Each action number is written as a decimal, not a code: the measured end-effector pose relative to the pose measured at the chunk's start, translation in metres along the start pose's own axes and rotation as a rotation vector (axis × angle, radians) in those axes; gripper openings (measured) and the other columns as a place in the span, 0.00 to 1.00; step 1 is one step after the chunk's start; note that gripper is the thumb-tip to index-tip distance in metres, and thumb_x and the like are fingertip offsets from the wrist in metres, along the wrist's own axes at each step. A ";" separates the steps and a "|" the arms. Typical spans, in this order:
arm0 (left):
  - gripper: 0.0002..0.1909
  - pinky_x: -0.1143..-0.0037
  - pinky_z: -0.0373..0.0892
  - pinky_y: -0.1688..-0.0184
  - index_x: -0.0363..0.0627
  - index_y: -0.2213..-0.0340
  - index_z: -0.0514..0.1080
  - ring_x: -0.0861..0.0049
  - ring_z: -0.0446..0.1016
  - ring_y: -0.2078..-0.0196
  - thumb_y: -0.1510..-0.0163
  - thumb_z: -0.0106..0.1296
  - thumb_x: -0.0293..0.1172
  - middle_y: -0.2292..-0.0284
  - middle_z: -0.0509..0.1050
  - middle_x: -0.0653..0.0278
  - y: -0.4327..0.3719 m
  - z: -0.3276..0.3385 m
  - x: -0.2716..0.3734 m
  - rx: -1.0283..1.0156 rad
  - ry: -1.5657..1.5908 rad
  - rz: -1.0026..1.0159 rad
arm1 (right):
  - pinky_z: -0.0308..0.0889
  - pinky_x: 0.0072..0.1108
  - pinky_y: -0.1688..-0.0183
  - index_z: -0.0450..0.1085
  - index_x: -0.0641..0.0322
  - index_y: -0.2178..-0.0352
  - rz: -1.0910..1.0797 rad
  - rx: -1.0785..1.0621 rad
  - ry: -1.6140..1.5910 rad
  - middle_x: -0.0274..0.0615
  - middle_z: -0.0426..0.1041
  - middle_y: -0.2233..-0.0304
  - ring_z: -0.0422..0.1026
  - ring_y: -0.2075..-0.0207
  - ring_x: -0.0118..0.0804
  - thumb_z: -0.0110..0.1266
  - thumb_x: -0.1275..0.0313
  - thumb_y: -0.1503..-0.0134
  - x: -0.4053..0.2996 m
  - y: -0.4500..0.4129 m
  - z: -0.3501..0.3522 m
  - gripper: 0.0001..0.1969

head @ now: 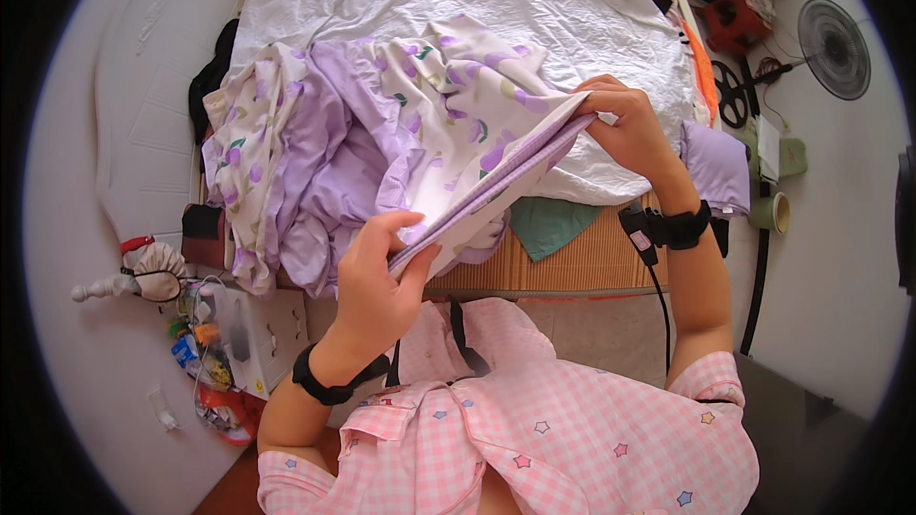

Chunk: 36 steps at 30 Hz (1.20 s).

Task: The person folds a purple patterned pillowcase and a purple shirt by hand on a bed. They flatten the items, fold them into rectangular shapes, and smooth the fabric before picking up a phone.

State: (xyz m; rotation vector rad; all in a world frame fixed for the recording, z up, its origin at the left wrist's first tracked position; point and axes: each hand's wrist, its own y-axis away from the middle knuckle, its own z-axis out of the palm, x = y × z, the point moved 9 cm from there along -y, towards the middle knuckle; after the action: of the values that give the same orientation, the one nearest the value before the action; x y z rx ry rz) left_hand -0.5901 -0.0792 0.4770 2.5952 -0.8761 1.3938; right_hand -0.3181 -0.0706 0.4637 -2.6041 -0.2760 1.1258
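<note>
A floral bedding cover [458,89], cream with purple tulips and a plain lilac reverse, lies bunched on the bed, one edge raised towards me. My left hand [383,279] pinches the near-left end of that edge between thumb and fingers. Up and to the right, my right hand [626,121] grips the edge's other end. Between the hands the edge is stretched slantwise, with lilac checked layers showing side by side. The bulk of the cover lies in loose folds to the left. Under it spreads a white crinkled sheet [608,21].
A green cloth [554,225] lies on the bamboo mat [594,265] at the bed's near edge. To the right are a folded lilac cloth [715,168], a fan [834,48] and a red stool [737,21]. A white cabinet [265,329] stands at the lower left.
</note>
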 end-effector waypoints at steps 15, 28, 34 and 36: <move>0.11 0.75 0.61 0.76 0.39 0.75 0.61 0.66 0.61 0.80 0.56 0.54 0.25 0.81 0.63 0.57 0.030 0.145 0.059 -0.947 0.317 0.053 | 0.59 0.16 0.77 0.70 0.61 0.76 0.581 0.284 -0.091 0.39 0.65 0.81 0.62 0.81 0.24 0.48 0.80 0.54 0.093 0.122 -0.013 0.05; 0.10 0.83 0.63 0.73 0.38 0.71 0.66 0.85 0.65 0.76 0.57 0.55 0.19 0.78 0.66 0.68 0.057 0.213 0.070 -0.923 0.433 -0.049 | 0.69 0.18 0.70 0.65 0.65 0.65 1.025 0.359 -0.885 0.36 0.68 0.70 0.70 0.70 0.27 0.50 0.79 0.52 0.145 0.204 0.000 0.11; 0.10 0.82 0.63 0.74 0.38 0.72 0.68 0.83 0.66 0.78 0.59 0.55 0.18 0.78 0.67 0.66 0.059 0.214 0.080 -0.736 0.461 0.036 | 0.71 0.25 0.63 0.64 0.65 0.62 1.092 0.592 -1.027 0.40 0.69 0.68 0.71 0.68 0.31 0.48 0.76 0.49 0.160 0.223 0.008 0.12; 0.09 0.82 0.63 0.75 0.38 0.72 0.68 0.82 0.66 0.78 0.59 0.55 0.18 0.78 0.68 0.65 0.059 0.221 0.078 -0.684 0.438 0.049 | 0.69 0.25 0.60 0.62 0.64 0.57 1.135 0.450 -1.255 0.41 0.68 0.63 0.71 0.65 0.32 0.47 0.72 0.46 0.149 0.236 0.035 0.14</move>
State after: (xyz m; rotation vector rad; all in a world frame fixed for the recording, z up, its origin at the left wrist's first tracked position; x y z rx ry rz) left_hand -0.4225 -0.2331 0.3967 1.7009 -1.0952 1.2935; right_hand -0.2285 -0.2429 0.2604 -1.1848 1.1940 2.5964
